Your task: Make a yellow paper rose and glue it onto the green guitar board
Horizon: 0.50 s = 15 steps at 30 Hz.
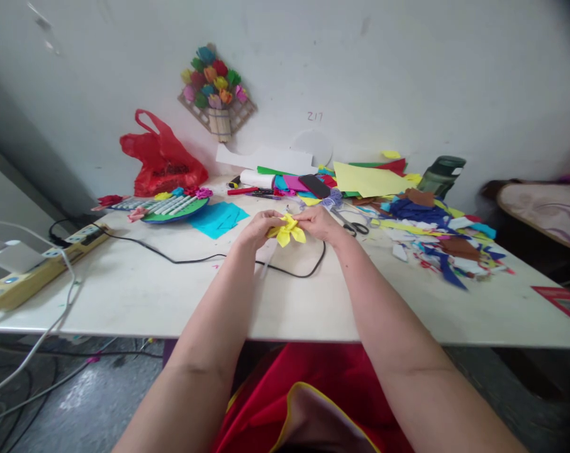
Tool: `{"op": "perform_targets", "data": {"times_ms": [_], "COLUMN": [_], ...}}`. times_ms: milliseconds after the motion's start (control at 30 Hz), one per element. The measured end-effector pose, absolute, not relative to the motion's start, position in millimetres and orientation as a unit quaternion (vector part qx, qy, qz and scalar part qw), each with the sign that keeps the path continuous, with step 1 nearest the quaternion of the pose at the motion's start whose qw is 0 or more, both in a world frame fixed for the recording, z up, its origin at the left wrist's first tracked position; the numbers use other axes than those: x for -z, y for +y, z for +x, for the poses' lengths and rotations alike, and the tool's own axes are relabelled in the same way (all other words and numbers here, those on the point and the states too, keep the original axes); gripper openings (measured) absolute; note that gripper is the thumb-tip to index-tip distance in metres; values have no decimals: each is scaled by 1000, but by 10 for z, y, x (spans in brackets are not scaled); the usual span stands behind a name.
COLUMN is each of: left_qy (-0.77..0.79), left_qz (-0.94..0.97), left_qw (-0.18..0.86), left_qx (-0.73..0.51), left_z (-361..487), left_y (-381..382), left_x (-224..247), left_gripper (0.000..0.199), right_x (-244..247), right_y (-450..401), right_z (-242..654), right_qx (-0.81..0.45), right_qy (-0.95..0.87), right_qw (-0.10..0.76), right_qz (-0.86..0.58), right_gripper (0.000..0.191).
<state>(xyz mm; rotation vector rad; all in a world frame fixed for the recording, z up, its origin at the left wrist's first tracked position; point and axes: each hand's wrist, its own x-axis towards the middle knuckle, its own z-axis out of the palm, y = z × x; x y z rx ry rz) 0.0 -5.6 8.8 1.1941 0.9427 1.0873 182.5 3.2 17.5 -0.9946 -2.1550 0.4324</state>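
A yellow paper flower point(289, 233) with pointed petals is held between my two hands above the middle of the table. On its left side, the fingers of my left hand point(261, 228) pinch a petal. From the other side, my right hand point(319, 223) grips it with the fingers closed. A thin pale strip hangs below my left hand; whether it joins the flower I cannot tell. Beyond my hands lies a sheet of blue paper point(219, 219) to the left. Dark-handled scissors point(355, 228) rest just right of my right hand.
A black cord point(172, 259) runs across the table from a yellow power strip point(44, 270). At the back are a red plastic bag point(165, 163), a phone point(314, 186) and yellow sheets point(370, 180). Paper scraps point(455, 245) and a green bottle point(440, 176) stand right.
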Motion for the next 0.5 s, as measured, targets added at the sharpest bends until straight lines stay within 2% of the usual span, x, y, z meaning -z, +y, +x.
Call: {"op": "perform_targets", "data": {"times_ms": [200, 500], "left_qy": [405, 387], "left_qz": [508, 573], "left_qw": [593, 543], "left_qx": [-475, -477], "left_z": [-2, -50], "left_y": [-42, -24], "left_x": [-72, -45], "left_gripper": [26, 27], "right_x": [-148, -80], "right_y": [69, 97], "right_z": [1841, 1866], "right_qx": [-164, -282], "right_qy": [-834, -807], "right_qw": [360, 357], "right_qz": [-385, -377], "right_gripper": [24, 30]}}
